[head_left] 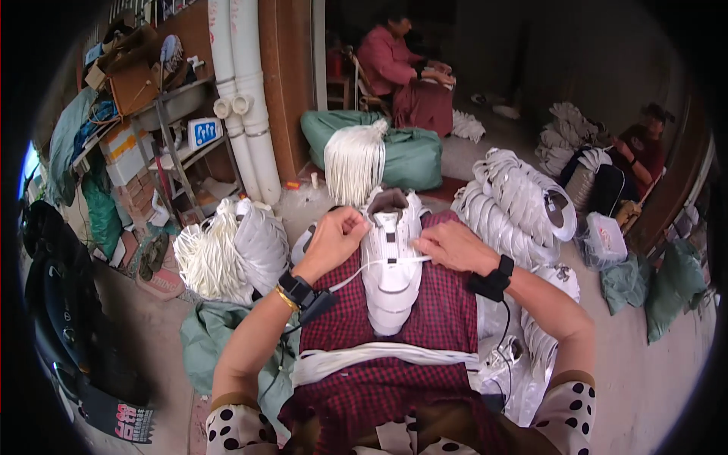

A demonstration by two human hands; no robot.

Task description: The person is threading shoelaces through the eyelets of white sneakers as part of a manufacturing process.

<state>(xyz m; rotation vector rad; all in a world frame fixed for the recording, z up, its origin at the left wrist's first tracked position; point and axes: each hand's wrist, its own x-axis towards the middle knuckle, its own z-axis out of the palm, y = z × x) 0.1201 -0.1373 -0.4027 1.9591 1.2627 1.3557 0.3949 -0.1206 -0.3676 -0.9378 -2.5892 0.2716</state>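
Note:
A white sneaker (390, 284) lies on my lap over a red-and-black checked apron (447, 303), its toe toward me. Across its front runs a white shoelace (353, 277), loose on the left and reaching under my right hand at the other side. At the shoe's upper left edge, my left hand (337, 239) has its fingers closed in a pinch; what they hold is hidden. My right hand (455, 246) is closed at the right edge, where the lace meets its fingers. A bundle of white laces (387, 356) lies across my lap nearer my waist.
White laces and shoe parts (227, 246) are piled at my left, with stacked white shoe uppers (516, 197) at my right. Ahead, more laces (356, 159) hang over a green sack (417, 155). Two people sit farther back. A cluttered shelf (178, 106) stands left, near white pipes (246, 91).

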